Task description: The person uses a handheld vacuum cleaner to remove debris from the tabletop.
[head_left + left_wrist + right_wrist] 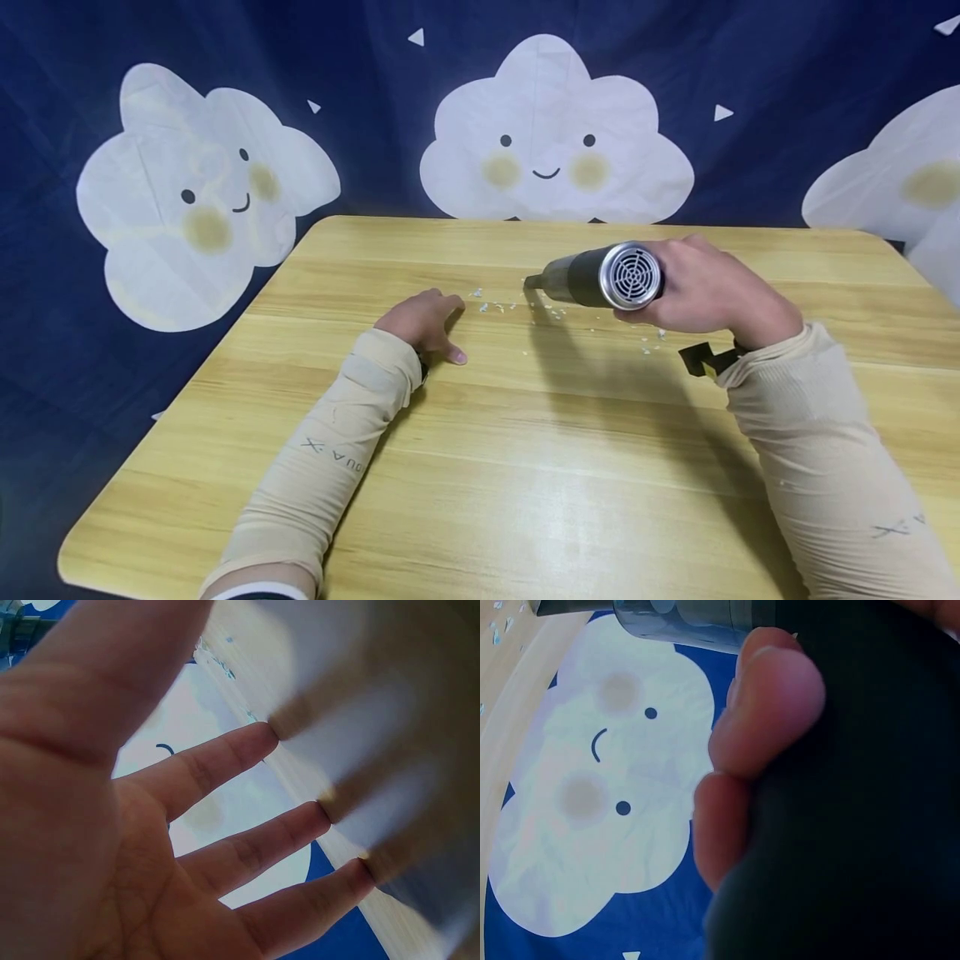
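My right hand [701, 279] grips a black handheld vacuum cleaner [588, 277], its round silver vent facing me. In the right wrist view, fingers [772, 705] curl round its dark body, and the clear dust cup [686, 619] shows at the top. The narrow nozzle [533, 282] points left, down at the table among small paper scraps [551, 311]. To the left of the scraps, my left hand [425, 322] rests on the table with fingertips touching the wood. The left wrist view shows its fingers [225, 761] spread and fairly straight, holding nothing.
A light wooden table [480, 500] fills the lower view. Behind it hangs a dark blue curtain [375, 100] with smiling white clouds [551, 108]. A few more scraps [652, 342] lie beneath and right of the vacuum. A black wrist mount [701, 358] sits under my right wrist.
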The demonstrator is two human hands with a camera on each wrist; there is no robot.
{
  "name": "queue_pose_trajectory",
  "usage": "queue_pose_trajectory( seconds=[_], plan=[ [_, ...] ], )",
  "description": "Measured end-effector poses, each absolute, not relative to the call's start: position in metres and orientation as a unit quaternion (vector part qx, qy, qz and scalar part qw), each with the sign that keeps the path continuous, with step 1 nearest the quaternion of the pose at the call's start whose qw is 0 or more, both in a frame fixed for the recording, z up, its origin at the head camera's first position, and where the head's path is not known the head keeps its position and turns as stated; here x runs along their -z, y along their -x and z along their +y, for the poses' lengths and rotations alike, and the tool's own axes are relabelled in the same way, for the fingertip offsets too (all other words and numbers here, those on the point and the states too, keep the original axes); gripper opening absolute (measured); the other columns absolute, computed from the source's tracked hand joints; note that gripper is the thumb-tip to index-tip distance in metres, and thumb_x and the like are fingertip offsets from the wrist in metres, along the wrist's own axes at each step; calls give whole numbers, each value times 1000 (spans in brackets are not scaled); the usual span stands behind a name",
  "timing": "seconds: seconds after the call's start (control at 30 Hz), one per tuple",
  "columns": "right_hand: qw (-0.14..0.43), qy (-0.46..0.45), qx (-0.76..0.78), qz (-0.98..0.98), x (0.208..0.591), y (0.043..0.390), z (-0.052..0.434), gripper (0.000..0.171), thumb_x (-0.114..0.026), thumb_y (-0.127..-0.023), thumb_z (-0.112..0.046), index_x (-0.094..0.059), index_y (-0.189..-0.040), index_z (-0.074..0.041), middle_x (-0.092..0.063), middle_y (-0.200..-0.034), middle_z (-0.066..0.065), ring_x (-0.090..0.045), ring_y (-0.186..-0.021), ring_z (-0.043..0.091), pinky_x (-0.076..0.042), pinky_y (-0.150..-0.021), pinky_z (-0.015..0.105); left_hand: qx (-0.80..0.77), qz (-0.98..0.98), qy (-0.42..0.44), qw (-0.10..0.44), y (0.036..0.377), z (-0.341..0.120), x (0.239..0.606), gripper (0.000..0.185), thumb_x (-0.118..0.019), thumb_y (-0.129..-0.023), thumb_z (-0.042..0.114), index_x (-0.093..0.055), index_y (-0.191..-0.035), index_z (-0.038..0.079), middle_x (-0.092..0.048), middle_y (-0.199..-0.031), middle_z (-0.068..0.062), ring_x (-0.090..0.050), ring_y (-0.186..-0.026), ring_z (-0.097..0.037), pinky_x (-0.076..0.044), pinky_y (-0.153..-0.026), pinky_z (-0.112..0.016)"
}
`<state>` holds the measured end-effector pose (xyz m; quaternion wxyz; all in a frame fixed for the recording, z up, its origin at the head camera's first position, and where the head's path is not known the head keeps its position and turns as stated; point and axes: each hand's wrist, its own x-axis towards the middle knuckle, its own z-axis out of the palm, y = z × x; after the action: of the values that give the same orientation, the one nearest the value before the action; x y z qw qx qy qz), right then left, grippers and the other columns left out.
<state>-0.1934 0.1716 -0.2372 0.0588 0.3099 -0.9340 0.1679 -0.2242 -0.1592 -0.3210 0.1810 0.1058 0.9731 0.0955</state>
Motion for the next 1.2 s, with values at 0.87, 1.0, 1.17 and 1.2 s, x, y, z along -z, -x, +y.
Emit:
queue_pose_trajectory(
  seconds=[0.87,1.0,1.17,1.2],
  plan=[
    [55,-323,-179,-928,241,194,168,58,-85,-67,-21,-64,-119,-6,-69,-91,7,-64,-79,25,-51,-73,47,-100,973,-99,183,221,-159,321,84,-87,-68,40,-48,-140,16,-48,-130,-13,-49,-115,-28,-43,-96,-44],
    [48,-324,-169,-930,240,193,168,63,-86,-66,-23,-64,-124,-13,-69,-93,4,-64,-82,24,-51,-71,47,-101,973,-98,184,221,-159,320,84,-87,-68,40,-49,-139,16,-49,-129,-12,-50,-114,-28,-43,-95,-44],
    [39,-323,-157,-932,238,191,167,67,-85,-65,-24,-63,-128,-17,-69,-94,4,-63,-82,24,-51,-66,48,-101,973,-93,186,221,-159,321,86,-87,-68,40,-48,-141,17,-48,-130,-13,-49,-115,-28,-43,-96,-44],
    [39,-324,-156,-932,237,191,167,67,-85,-65,-24,-63,-128,-17,-69,-94,4,-63,-82,23,-51,-65,48,-101,973,-93,186,221,-159,321,86,-87,-68,40,-47,-141,17,-48,-130,-12,-49,-115,-28,-43,-97,-44]
  ],
)
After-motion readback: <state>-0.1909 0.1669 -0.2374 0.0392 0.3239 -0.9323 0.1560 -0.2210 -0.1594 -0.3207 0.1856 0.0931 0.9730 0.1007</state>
